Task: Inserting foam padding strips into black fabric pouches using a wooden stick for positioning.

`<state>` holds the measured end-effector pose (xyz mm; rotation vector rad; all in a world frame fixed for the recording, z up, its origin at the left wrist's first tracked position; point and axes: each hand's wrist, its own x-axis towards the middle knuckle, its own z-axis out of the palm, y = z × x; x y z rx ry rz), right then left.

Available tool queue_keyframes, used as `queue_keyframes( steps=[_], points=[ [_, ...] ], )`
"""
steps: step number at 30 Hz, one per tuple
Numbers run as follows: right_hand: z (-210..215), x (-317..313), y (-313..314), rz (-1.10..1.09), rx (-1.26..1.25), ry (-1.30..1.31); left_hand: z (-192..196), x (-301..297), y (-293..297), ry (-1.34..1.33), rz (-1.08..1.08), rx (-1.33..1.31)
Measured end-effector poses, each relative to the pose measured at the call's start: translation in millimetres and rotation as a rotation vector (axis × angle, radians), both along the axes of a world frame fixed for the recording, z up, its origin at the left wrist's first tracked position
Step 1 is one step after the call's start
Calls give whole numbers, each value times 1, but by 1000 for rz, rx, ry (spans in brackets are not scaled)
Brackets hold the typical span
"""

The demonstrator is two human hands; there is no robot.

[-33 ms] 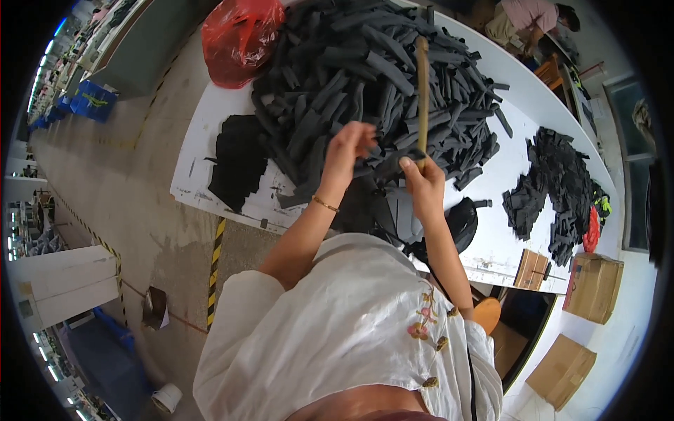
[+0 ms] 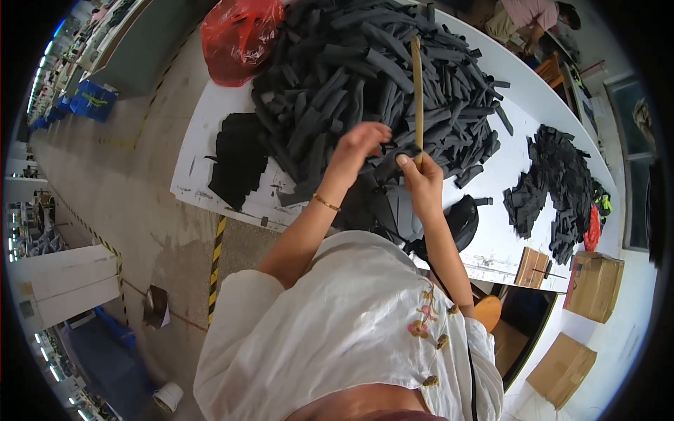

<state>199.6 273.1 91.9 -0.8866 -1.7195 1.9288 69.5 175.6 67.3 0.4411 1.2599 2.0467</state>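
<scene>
My right hand (image 2: 423,184) is closed round the lower part of a long, light wooden stick (image 2: 418,91), which points away from me over the heap. A dark grey fabric strip (image 2: 401,156) lies against the stick beside my right thumb; how it is attached there is hard to make out. To the left, my left hand (image 2: 357,149) is raised with loosely bent fingers, somewhat blurred, and nothing shows in it. Both hands are over the near edge of a big heap of dark grey fabric strips (image 2: 337,77) on a white table (image 2: 193,151).
A red plastic bag (image 2: 239,42) sits at the heap's far left, with black flat pieces (image 2: 239,161) nearer. Black pieces (image 2: 551,186) are piled at right, near a wooden block (image 2: 531,269) and cardboard boxes (image 2: 594,286). A black bag (image 2: 462,223) lies near my right forearm. Another person (image 2: 526,24) bends at far right.
My left hand has shifted slightly right, toward the stick. The stick's far end has swung a little to the left, and my right hand has moved slightly with it.
</scene>
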Motion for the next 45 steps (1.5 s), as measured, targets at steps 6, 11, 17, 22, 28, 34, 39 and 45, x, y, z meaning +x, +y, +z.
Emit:
queue_keyframes(
  steps=[6, 11, 17, 22, 28, 34, 39, 45],
  points=[
    [-9, -8, -7, 77, -21, 5, -18, 5, 8, -177, 28, -4],
    [-16, -18, -13, 184, 240, -81, -45, 32, 25, -257, 378, -130],
    [18, -42, 85, -122, 765, -293, -84, -4, -25, -35, 625, -393],
    [-9, -36, 125, -139, 1017, -245, -176, -65, -155, 370, 1192, -736],
    [-43, -24, 20, 290, 772, -245, -207, -115, -232, -183, 1293, -1326],
    [-55, -30, -27, 654, 595, -205, -212, -123, -233, -251, 1273, -1216],
    [-63, -29, -40, 770, 629, -242, -210, -110, -230, -566, 1277, -439],
    [-70, -31, -63, 899, 945, -156, -204, -96, -228, -942, 1048, -22]
  ],
)
